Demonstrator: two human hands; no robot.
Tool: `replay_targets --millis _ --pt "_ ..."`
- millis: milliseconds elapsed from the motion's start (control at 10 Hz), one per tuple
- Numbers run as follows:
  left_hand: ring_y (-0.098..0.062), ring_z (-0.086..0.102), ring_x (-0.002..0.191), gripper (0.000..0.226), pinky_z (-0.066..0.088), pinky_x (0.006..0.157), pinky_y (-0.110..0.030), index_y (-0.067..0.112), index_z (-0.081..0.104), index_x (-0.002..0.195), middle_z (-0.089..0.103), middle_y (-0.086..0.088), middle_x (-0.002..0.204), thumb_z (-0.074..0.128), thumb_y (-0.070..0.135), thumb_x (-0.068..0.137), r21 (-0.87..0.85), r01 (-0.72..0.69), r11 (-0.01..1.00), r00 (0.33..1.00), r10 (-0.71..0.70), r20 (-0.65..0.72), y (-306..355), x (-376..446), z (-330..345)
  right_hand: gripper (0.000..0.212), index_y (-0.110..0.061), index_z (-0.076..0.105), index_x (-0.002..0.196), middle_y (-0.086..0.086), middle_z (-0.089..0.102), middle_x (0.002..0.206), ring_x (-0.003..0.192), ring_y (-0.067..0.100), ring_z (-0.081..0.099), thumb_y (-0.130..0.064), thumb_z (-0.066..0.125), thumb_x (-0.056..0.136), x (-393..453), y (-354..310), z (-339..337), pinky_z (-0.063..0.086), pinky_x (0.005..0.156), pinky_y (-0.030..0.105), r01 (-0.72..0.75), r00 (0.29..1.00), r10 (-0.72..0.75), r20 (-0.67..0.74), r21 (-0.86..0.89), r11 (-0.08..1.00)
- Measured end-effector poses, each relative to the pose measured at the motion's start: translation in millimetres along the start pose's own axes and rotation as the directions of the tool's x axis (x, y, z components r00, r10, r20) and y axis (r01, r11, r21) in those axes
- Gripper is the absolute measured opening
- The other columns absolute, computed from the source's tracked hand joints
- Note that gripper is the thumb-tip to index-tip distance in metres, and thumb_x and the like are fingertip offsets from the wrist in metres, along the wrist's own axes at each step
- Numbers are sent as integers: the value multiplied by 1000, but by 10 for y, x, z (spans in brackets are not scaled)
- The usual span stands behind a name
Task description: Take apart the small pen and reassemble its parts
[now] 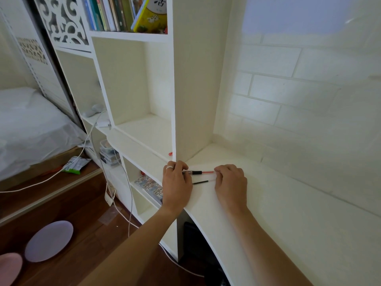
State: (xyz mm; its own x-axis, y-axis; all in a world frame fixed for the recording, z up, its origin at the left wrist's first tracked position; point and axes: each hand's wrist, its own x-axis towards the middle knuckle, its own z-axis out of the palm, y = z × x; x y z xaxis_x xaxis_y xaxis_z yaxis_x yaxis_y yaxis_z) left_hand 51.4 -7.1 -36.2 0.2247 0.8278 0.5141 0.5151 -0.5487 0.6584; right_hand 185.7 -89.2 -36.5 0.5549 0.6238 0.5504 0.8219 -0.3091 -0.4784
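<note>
My left hand (176, 180), with a ring on one finger, pinches the clear barrel end of a small pen (191, 172) just above the white desk (278, 213). A black grip section and a red refill (207, 172) stick out of it to the right. My right hand (231, 182) holds the refill's far end between its fingertips. A thin black pen part (200, 182) lies on the desk between my two hands, below the held pen. A small red piece (169, 154) rests on the shelf ledge behind my left hand.
A white bookshelf (175, 89) rises right behind the hands, with books at the top. A brick-pattern wall (288, 100) bounds the desk at the back. Cables, two round plates (48, 241) and a bed (31, 124) lie to the left on the floor side.
</note>
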Motion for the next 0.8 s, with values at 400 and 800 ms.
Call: replay_targets --millis 400,800 --pt "-17 44 89 14 37 75 -23 14 59 87 50 1 91 51 3 90 17 1 1000 1000 -1 10 -27 12 6 18 -22 73 102 -2 69 100 96 27 57 -15 60 92 -13 -14 18 45 80 40 70 997 -69 19 -57 996" --pt "-24 50 96 10 48 84 -44 13 56 104 54 -5 102 50 10 96 -23 -105 994 990 102 -99 244 120 -403 17 -20 71 99 -1 70 101 91 26 62 -10 61 90 -2 -103 -320 51 81 42 71 990 -47 -136 173 982"
